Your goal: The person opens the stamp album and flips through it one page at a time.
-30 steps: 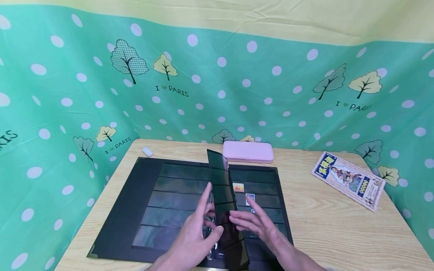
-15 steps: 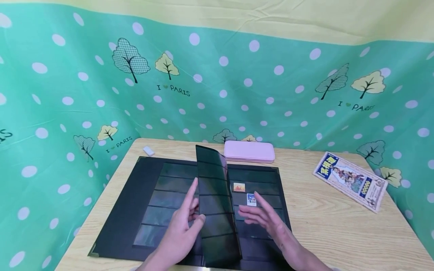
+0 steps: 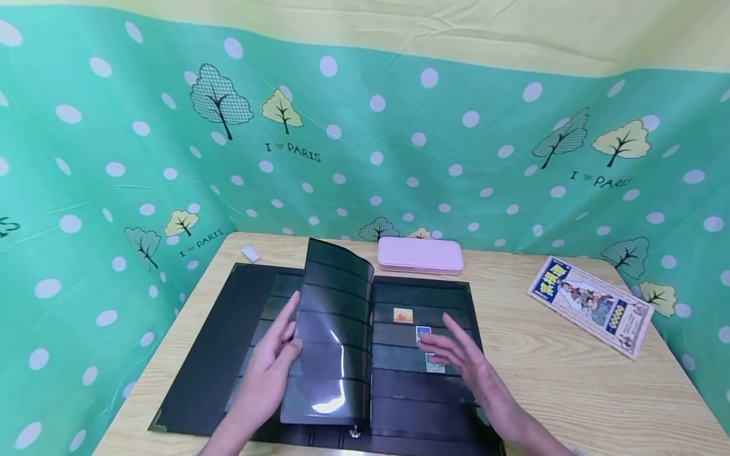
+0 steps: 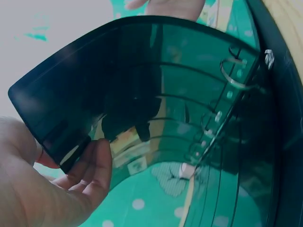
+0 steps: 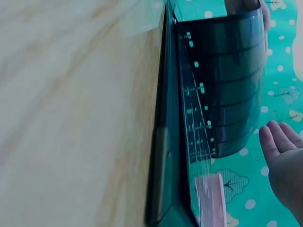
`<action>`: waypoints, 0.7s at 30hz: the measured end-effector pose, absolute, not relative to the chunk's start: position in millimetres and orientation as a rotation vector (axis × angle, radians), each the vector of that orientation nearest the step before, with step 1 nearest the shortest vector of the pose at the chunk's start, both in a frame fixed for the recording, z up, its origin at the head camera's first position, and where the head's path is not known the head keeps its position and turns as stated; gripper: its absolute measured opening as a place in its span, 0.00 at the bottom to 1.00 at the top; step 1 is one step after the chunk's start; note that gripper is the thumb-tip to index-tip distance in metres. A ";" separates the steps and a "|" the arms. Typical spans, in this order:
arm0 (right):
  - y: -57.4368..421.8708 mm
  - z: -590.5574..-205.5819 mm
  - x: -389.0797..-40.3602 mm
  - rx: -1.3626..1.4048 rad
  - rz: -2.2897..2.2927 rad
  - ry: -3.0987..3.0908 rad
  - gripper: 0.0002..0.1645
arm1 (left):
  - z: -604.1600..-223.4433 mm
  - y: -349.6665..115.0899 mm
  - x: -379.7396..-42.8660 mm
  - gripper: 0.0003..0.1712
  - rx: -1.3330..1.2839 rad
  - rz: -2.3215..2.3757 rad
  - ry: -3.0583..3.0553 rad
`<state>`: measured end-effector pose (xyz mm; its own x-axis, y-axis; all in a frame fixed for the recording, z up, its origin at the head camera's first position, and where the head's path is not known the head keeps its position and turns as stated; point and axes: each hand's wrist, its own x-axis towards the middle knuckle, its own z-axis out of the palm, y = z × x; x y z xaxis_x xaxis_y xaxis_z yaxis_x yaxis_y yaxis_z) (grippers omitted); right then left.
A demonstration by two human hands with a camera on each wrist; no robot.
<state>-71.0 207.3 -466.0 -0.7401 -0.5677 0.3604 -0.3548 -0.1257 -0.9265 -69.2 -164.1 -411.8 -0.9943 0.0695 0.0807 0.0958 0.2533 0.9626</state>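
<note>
A black stamp album (image 3: 199, 354) lies open on the wooden table, with ring-bound dark pages of horizontal pocket strips. My left hand (image 3: 262, 373) pinches the outer edge of a raised album page (image 3: 333, 329), thumb in front and fingers behind. In the left wrist view that page (image 4: 94, 80) curves up from the metal rings (image 4: 232, 73). My right hand (image 3: 479, 373) hovers over the right-hand page, fingers extended, holding nothing. That page carries an orange stamp (image 3: 402, 315), a blue-and-white stamp (image 3: 422, 332) partly behind the fingers, and a bluish stamp (image 3: 435, 363).
A pink case (image 3: 420, 255) stands behind the album. Near the back left corner lies a small white block (image 3: 249, 254). A long printed paper slip (image 3: 590, 305) lies on the right. Patterned green cloth (image 3: 365, 158) hangs behind the table (image 3: 570, 399).
My left hand has turned the page leftward from nearly upright, uncovering more of the right-hand page and its stamps. My right hand has left the page and moved slightly right.
</note>
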 end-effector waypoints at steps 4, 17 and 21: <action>210.3 -467.5 -74.0 -1.018 -1.974 1.997 0.38 | -414.2 -178.6 -75.6 0.40 -0.087 -1.897 -2.525; 229.2 -483.7 -96.6 -0.688 -1.846 2.311 0.40 | -429.1 -208.8 -87.5 0.37 -0.091 -2.196 -2.472; 241.5 -496.8 -106.0 -0.606 -1.782 2.426 0.43 | -437.3 -210.4 -90.1 0.36 -0.136 -2.123 -2.473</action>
